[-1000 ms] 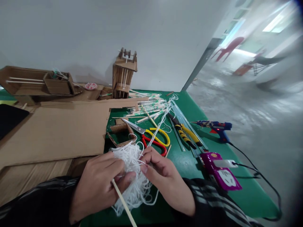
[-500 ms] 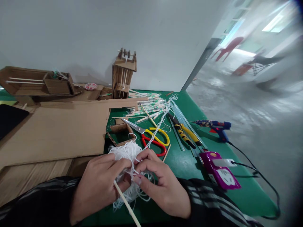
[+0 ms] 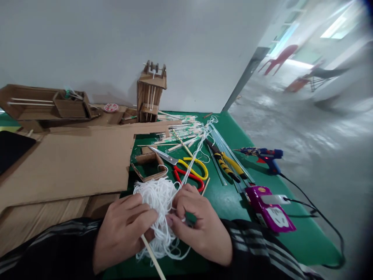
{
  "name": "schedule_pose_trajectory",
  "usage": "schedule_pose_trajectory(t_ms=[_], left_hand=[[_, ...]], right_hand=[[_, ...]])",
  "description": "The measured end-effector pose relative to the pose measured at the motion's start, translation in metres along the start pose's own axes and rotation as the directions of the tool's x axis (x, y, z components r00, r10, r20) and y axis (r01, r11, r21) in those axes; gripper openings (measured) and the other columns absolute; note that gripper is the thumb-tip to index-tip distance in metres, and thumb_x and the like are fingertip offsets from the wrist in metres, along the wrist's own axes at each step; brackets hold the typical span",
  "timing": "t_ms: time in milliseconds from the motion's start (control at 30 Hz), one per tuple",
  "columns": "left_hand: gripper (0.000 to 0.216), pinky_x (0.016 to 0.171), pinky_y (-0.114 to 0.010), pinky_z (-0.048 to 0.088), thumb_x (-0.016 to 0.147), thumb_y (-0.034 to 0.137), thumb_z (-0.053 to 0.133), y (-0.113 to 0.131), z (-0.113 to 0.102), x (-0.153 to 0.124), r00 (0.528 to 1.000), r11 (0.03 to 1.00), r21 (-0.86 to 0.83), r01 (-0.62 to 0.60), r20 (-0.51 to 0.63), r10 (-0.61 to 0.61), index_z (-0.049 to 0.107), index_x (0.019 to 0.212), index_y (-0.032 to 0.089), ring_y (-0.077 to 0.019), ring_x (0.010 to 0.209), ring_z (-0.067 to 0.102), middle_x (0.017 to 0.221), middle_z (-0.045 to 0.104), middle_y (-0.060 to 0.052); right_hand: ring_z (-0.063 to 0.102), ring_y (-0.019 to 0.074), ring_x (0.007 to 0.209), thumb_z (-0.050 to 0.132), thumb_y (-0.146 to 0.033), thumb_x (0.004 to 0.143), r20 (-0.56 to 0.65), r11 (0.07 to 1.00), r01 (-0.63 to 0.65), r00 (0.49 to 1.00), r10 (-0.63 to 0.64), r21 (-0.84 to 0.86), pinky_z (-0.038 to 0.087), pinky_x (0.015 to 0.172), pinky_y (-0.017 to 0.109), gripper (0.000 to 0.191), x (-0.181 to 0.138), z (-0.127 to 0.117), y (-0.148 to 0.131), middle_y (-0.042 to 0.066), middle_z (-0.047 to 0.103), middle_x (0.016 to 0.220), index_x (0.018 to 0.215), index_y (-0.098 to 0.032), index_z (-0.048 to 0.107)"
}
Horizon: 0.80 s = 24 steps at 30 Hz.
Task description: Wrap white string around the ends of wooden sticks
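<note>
— Pale wall (image 3: 204, 46) behind, green table (image 3: 221, 204) in front, grey floor (image 3: 291, 116) off to the right.

— And nearest the front?

— White yarn (image 3: 157, 198) in a tangled heap, between left hand (image 3: 124, 229) and right hand (image 3: 201, 227), just in front of an open cardboard frame (image 3: 145, 158).

— Left fingers, how far open?

— Curled well in, almost closed, against the yarn's left side and around a pale stick (image 3: 153, 257) with its free end slanting down toward the bottom edge.

— And on the right?

— Bent into a loose ring, thumb and fingertips close together on the yarn's right side. Which strand exactly, cannot tell.

— Any yarn beyond the heap?

— Yes, in long strands from beside the right hand, up across the handles of the scissors (image 3: 176, 161), to a loose tangle near the pliers (image 3: 229, 165).

— Farther out?

— To the right, a blue glue gun (image 3: 269, 156) and a purple socket block (image 3: 264, 206) with a plug in it. To the left, a broad cardboard sheet (image 3: 72, 159). Against the wall, an upright cardboard tower (image 3: 141, 95), next to a pile of thin sticks (image 3: 186, 132).
</note>
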<state>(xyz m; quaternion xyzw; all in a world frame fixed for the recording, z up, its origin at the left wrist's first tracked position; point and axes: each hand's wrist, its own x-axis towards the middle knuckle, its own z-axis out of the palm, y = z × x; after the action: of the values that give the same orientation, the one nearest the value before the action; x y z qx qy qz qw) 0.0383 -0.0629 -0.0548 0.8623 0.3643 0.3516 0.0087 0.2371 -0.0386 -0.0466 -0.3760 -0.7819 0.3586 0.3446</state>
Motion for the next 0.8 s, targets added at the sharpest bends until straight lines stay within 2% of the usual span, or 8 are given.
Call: schedule_pose_trajectory(t_ms=[233,367,433,467,500,600,700,800], left_hand=[[0.016,0.052,-0.030,0.028,0.083,0.008,0.054,-0.008,-0.008,-0.005,0.987,0.976,0.148,-0.162,0.006,0.163,0.056,0.092,0.020,-0.0153,0.054,0.040,0.057,0.052,0.003],[0.017,0.051,-0.031,0.030,0.082,0.008,0.061,-0.008,-0.008,-0.005,0.968,0.942,0.229,-0.246,0.014,0.250,0.056,0.093,0.021,-0.0149,0.052,0.041,0.057,0.054,0.004],[0.020,0.050,-0.032,0.030,0.080,0.007,0.063,-0.007,-0.007,-0.004,0.962,0.930,0.255,-0.266,0.015,0.272,0.056,0.092,0.021,-0.0146,0.051,0.041,0.056,0.054,0.004],[0.021,0.050,-0.032,0.030,0.080,0.007,0.064,-0.006,-0.006,-0.004,0.960,0.926,0.261,-0.272,0.013,0.278,0.056,0.092,0.021,-0.0145,0.051,0.041,0.056,0.054,0.004],[0.021,0.049,-0.032,0.030,0.079,0.007,0.064,-0.006,-0.005,-0.003,0.960,0.925,0.264,-0.272,0.010,0.280,0.055,0.092,0.022,-0.0143,0.051,0.041,0.056,0.054,0.005],[0.020,0.048,-0.031,0.030,0.080,0.009,0.065,-0.006,-0.004,-0.003,0.959,0.926,0.262,-0.271,-0.005,0.283,0.055,0.091,0.022,-0.0138,0.050,0.042,0.057,0.054,0.005],[0.016,0.049,-0.032,0.030,0.082,0.009,0.062,-0.008,-0.006,-0.004,0.957,0.922,0.263,-0.284,0.013,0.291,0.056,0.090,0.022,-0.0140,0.051,0.042,0.058,0.054,0.004],[0.011,0.051,-0.034,0.031,0.087,0.011,0.055,-0.011,-0.010,-0.005,0.947,0.907,0.275,-0.319,0.127,0.294,0.059,0.088,0.020,-0.0152,0.053,0.042,0.058,0.053,0.002]], right_hand=[[0.038,0.0133,0.060,0.058,-0.024,0.082,0.081,0.989,0.080,0.994,-0.070,-0.126,0.033,0.070,0.033,0.040,0.002,-0.028,0.007,-0.006,0.040,0.052,0.055,-0.020,0.029],[0.043,0.0138,0.060,0.048,-0.025,0.092,0.165,0.970,0.119,0.983,-0.084,-0.212,0.034,0.074,0.036,0.033,-0.002,-0.044,0.006,-0.004,0.047,0.055,0.060,-0.020,0.043],[0.047,0.0137,0.059,0.049,-0.026,0.094,0.151,0.955,0.108,0.986,-0.068,-0.276,0.035,0.077,0.036,0.022,-0.004,-0.046,0.003,-0.004,0.053,0.059,0.073,-0.021,0.055],[0.049,0.0138,0.059,0.052,-0.026,0.092,0.145,0.943,0.105,0.988,-0.061,-0.316,0.036,0.077,0.035,0.012,-0.004,-0.046,0.001,-0.004,0.055,0.060,0.085,-0.021,0.059],[0.051,0.0141,0.059,0.056,-0.027,0.091,0.147,0.927,0.107,0.987,-0.057,-0.359,0.036,0.077,0.035,0.011,-0.004,-0.046,-0.002,-0.004,0.057,0.061,0.098,-0.021,0.061],[0.056,0.0158,0.061,0.062,-0.031,0.087,0.202,0.867,0.178,0.975,-0.093,-0.464,0.035,0.077,0.035,0.038,-0.003,-0.042,-0.011,-0.003,0.061,0.064,0.123,-0.022,0.054],[0.058,0.0172,0.059,0.065,-0.037,0.084,0.307,0.828,0.264,0.944,-0.118,-0.494,0.033,0.074,0.034,0.037,-0.001,-0.037,-0.016,-0.001,0.065,0.064,0.118,-0.022,0.058],[0.058,0.0177,0.054,0.068,-0.035,0.080,0.379,0.798,0.267,0.924,-0.053,-0.540,0.032,0.071,0.034,0.028,0.000,-0.030,-0.012,0.000,0.065,0.059,0.103,-0.020,0.062]])
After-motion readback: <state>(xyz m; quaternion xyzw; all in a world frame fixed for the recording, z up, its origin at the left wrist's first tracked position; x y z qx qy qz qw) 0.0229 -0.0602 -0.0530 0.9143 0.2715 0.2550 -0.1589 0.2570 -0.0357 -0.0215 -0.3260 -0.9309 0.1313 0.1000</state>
